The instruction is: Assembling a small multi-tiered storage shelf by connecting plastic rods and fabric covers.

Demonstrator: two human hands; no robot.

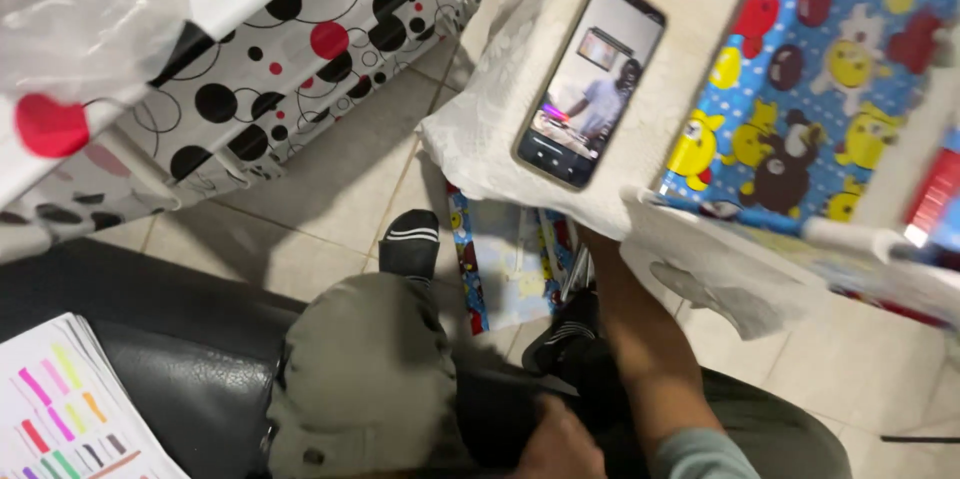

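Observation:
I am seated, and my knee in olive trousers (365, 379) and my feet in black socks with white stripes (410, 239) fill the middle. My left hand (558, 444) lies low at the bottom edge against a dark thing (500, 414) on my lap; its fingers are blurred and its grip is unclear. My right forearm (630, 334) reaches forward beneath the table edge. The right hand itself is hidden under the hanging white cloth (480, 154). A smartphone (590, 81) lies on that cloth above, its screen lit with a video.
A colourful cartoon-patterned sheet (810, 89) covers the table at the right, and a similar one (505, 264) hangs under the table. A white cloth with black and red circles (300, 49) drapes at upper left. Colour-striped papers (60, 409) lie on a black seat (190, 359). The floor is tiled (340, 169).

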